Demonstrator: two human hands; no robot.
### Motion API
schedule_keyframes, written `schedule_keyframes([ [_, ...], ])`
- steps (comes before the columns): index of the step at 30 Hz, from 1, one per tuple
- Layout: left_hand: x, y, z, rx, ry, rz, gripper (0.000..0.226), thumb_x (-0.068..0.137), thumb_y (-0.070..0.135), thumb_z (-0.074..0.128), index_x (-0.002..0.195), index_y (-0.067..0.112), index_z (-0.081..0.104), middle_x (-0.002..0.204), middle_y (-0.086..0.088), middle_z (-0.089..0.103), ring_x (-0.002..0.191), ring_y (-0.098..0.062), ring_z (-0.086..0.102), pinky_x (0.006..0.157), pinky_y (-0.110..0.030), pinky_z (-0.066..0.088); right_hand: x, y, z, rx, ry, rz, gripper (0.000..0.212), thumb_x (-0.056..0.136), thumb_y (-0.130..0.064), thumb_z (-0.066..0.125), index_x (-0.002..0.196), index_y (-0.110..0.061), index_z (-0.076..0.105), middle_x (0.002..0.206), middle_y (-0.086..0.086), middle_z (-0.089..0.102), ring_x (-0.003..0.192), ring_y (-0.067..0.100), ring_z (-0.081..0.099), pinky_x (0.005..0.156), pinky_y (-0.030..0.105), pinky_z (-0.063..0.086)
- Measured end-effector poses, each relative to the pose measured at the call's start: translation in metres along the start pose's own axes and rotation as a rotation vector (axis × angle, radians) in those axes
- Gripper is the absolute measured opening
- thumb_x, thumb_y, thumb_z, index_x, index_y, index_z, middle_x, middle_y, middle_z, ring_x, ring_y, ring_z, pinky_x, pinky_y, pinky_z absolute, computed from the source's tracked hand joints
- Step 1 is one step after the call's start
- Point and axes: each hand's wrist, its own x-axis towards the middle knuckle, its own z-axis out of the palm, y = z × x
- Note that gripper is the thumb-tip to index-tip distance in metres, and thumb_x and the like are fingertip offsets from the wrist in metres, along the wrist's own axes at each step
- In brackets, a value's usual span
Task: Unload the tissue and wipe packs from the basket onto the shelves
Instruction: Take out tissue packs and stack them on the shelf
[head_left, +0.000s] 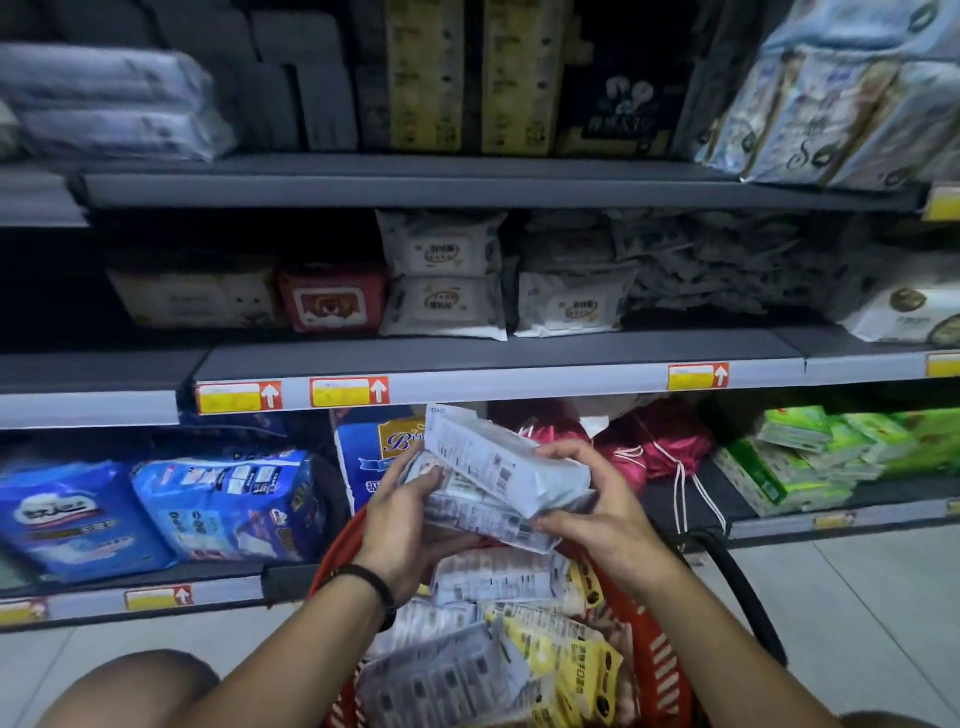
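A red basket (660, 660) sat low and close, full of white and yellow packs (561, 649). Just above it, the left hand (410, 512) and right hand (597, 499) squeezed a stack of white wipe packs (498, 478). Behind them stood the middle shelf (493, 376).

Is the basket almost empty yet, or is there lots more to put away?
Lots more. The middle shelf already has white wipe packs on it, though I can't tell which came from the basket. Both hands, left and right, hold a few grey packs above the red basket. The basket still holds many grey and yellow packs.
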Motion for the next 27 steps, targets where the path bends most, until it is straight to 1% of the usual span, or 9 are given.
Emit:
schedule_keyframes([
  [2, 0.0, 0.003, -0.001, -0.038, 0.029, 0.028, 0.04, 0.104, 0.012, 0.059, 0.138, 0.034, 0.063, 0.125, -0.016, 0.075, 0.108, -0.045, 0.073, 0.07, -0.053, 0.064, 0.003, -0.008, -0.001, -0.052, -0.091, 0.001, 0.069, 0.071, 0.011, 0.089, 0.128, -0.014, 0.062, 0.127, 0.004, 0.072, 0.115, 0.028, 0.072, 0.099, 0.051, 0.06],
  [6, -0.002, 0.014, 0.001, -0.084, 0.069, 0.103, 0.037, 0.102, 0.012, 0.062, 0.129, 0.037, 0.069, 0.126, -0.01, 0.075, 0.108, -0.042, 0.075, 0.069, -0.054, 0.064, 0.012, -0.017, 0.01, -0.114, -0.226, 0.002, 0.09, 0.071, 0.003, 0.094, 0.145, -0.027, 0.053, 0.137, -0.001, 0.067, 0.119, 0.013, 0.07, 0.095, 0.022, 0.056],
  [10, -0.004, 0.02, -0.003, -0.082, 0.174, 0.209, 0.042, 0.097, 0.014, 0.068, 0.126, 0.046, 0.071, 0.123, -0.004, 0.077, 0.102, -0.037, 0.078, 0.081, -0.06, 0.064, 0.029, -0.009, 0.043, -0.163, -0.055, -0.069, 0.104, 0.052, -0.037, 0.106, 0.141, -0.043, 0.053, 0.144, -0.001, 0.061, 0.125, 0.017, 0.068, 0.103, 0.042, 0.058],
  [13, -0.009, 0.028, -0.005, -0.063, 0.242, 0.29, 0.045, 0.094, 0.017, 0.07, 0.122, 0.052, 0.071, 0.132, -0.001, 0.072, 0.11, -0.034, 0.075, 0.09, -0.062, 0.061, 0.038, -0.007, 0.055, -0.099, 0.036, -0.131, 0.086, 0.055, -0.029, 0.096, 0.131, -0.036, 0.057, 0.129, -0.003, 0.072, 0.115, 0.016, 0.073, 0.095, 0.042, 0.062],
  [17, -0.016, 0.049, -0.004, -0.166, 0.197, 0.26, 0.043, 0.101, 0.011, 0.063, 0.124, 0.046, 0.071, 0.128, -0.005, 0.072, 0.105, -0.044, 0.075, 0.069, -0.053, 0.065, 0.042, -0.024, 0.044, -0.101, 0.006, -0.205, 0.08, 0.06, -0.013, 0.087, 0.132, -0.027, 0.053, 0.119, -0.015, 0.073, 0.109, 0.008, 0.072, 0.085, 0.022, 0.055],
  [19, -0.021, 0.062, -0.004, -0.201, 0.163, 0.27, 0.035, 0.103, 0.02, 0.062, 0.123, 0.047, 0.07, 0.132, -0.007, 0.07, 0.103, -0.046, 0.075, 0.068, -0.051, 0.064, 0.043, -0.039, 0.033, -0.086, -0.043, -0.224, 0.081, 0.061, -0.015, 0.088, 0.133, -0.026, 0.053, 0.124, -0.004, 0.071, 0.109, 0.013, 0.072, 0.086, 0.027, 0.055],
  [21, -0.031, 0.076, -0.002, -0.2, 0.127, 0.274, 0.025, 0.102, 0.045, 0.063, 0.126, 0.045, 0.068, 0.137, -0.01, 0.067, 0.105, -0.046, 0.074, 0.07, -0.052, 0.064, 0.043, -0.058, 0.026, -0.073, -0.121, -0.238, 0.081, 0.061, -0.019, 0.087, 0.134, -0.026, 0.054, 0.129, 0.01, 0.066, 0.111, 0.022, 0.069, 0.086, 0.037, 0.052],
  [23, -0.039, 0.089, -0.001, -0.172, 0.087, 0.292, 0.05, 0.088, 0.065, 0.066, 0.129, 0.037, 0.066, 0.137, -0.016, 0.064, 0.106, -0.044, 0.073, 0.069, -0.051, 0.064, 0.043, -0.079, 0.024, -0.122, -0.209, -0.227, 0.082, 0.061, -0.018, 0.087, 0.135, -0.026, 0.053, 0.127, 0.009, 0.066, 0.111, 0.022, 0.067, 0.086, 0.039, 0.048],
  [27, -0.056, 0.117, -0.001, -0.155, 0.035, 0.312, 0.067, 0.074, 0.064, 0.076, 0.129, 0.028, 0.063, 0.132, -0.019, 0.067, 0.108, -0.047, 0.072, 0.068, -0.05, 0.063, 0.051, -0.124, 0.03, -0.239, -0.289, -0.234, 0.083, 0.062, -0.02, 0.088, 0.138, -0.021, 0.053, 0.131, 0.002, 0.067, 0.116, 0.019, 0.065, 0.09, 0.042, 0.047],
])
